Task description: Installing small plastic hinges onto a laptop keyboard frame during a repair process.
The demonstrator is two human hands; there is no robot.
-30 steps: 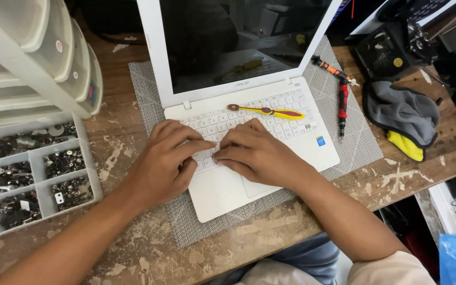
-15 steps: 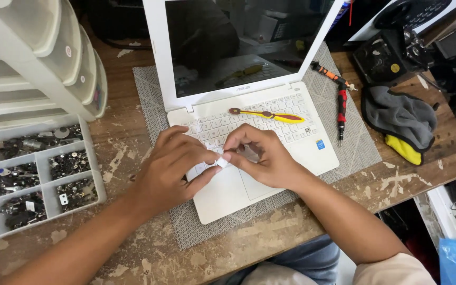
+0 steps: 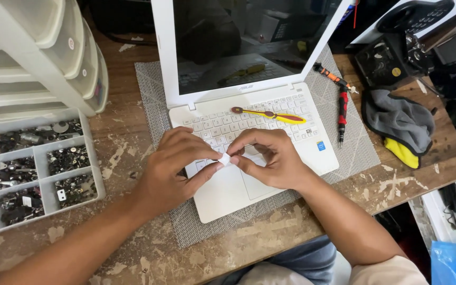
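Observation:
An open white laptop (image 3: 312,153) lies on a grey woven mat (image 3: 354,158), its dark screen tilted back. Just above the palm rest, my left hand (image 3: 172,169) and my right hand (image 3: 270,158) meet, and the fingertips of both pinch one small white key cap (image 3: 224,158). Across the top keyboard rows rests a yellow tool with a red tip (image 3: 273,114).
A red-and-black screwdriver (image 3: 342,108) and an orange-handled one (image 3: 331,75) lie to the laptop's right. A grey-and-yellow cloth (image 3: 399,124) sits further right. At left stand a tray of small metal parts (image 3: 38,163) and white plastic drawers (image 3: 43,53).
Both hands have lifted off the keyboard and drawn toward me. Their fingertips now hold a small white key cap between them, above the palm rest.

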